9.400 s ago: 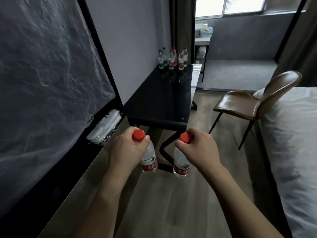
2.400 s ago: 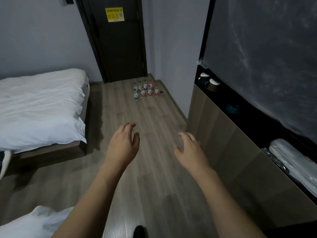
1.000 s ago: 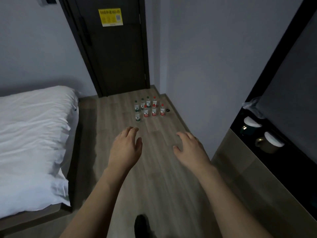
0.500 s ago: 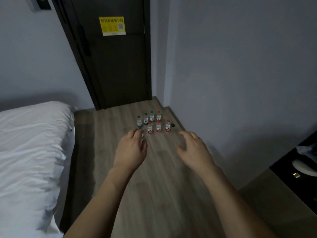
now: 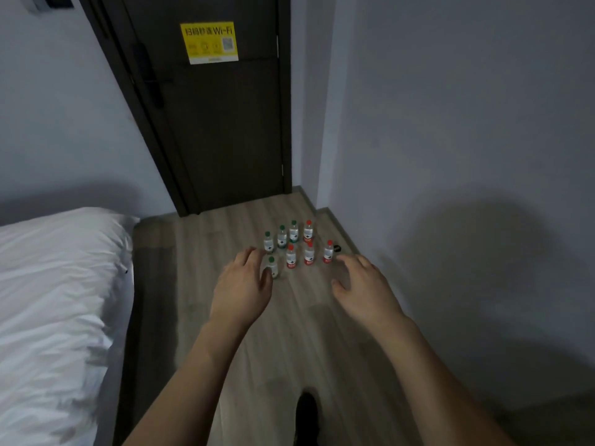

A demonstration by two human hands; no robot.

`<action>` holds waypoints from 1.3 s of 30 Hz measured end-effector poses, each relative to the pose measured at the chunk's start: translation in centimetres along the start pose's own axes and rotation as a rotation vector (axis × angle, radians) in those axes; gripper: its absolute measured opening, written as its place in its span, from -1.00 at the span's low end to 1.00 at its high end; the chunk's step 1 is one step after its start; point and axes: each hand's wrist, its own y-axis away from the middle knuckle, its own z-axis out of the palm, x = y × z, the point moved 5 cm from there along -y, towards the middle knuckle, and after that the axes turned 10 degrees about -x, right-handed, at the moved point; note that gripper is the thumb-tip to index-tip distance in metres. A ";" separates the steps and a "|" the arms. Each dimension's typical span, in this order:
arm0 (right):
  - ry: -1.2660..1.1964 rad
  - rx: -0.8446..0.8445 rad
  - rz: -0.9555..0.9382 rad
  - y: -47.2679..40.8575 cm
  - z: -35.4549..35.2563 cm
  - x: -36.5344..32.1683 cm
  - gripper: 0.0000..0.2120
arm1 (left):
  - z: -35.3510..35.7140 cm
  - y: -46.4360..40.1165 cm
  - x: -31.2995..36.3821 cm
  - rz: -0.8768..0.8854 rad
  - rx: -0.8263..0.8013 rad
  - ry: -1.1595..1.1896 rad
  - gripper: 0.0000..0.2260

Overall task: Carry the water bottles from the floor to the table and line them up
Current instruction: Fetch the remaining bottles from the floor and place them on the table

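Observation:
Several small water bottles (image 5: 291, 256) stand upright in a cluster on the wooden floor ahead, near the door. Some have red caps, some green. The nearest green-capped bottle (image 5: 273, 267) shows just past my left fingertips, still far off on the floor. My left hand (image 5: 242, 288) and my right hand (image 5: 363, 288) are stretched out in front of me at waist height, palms down, fingers relaxed and spread, holding nothing. The table is out of sight.
A bed with white bedding (image 5: 54, 300) fills the left side. A dark door (image 5: 209, 117) with a yellow Wi-Fi sticker stands ahead. A grey wall (image 5: 467, 156) runs along the right. A small dark object (image 5: 336, 248) lies beside the bottles. My dark shoe (image 5: 306, 413) shows below.
I have walked closer to the bottles on the floor; they look larger and nearer. The cabinet on the right has left the view. Both hands stay empty in front.

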 end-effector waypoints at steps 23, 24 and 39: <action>-0.060 -0.059 0.044 -41.9 0.3 -7.2 -0.52 | -4.0 -39.7 -15.7 -0.010 -0.080 0.013 -0.61; -0.058 -0.054 0.047 -43.8 0.4 -8.1 -0.52 | -4.6 -41.8 -16.9 -0.002 -0.084 0.012 -0.61; -0.106 -0.100 0.170 -62.4 0.1 -9.9 -0.59 | -4.4 -62.6 -22.8 0.066 -0.172 0.026 -0.60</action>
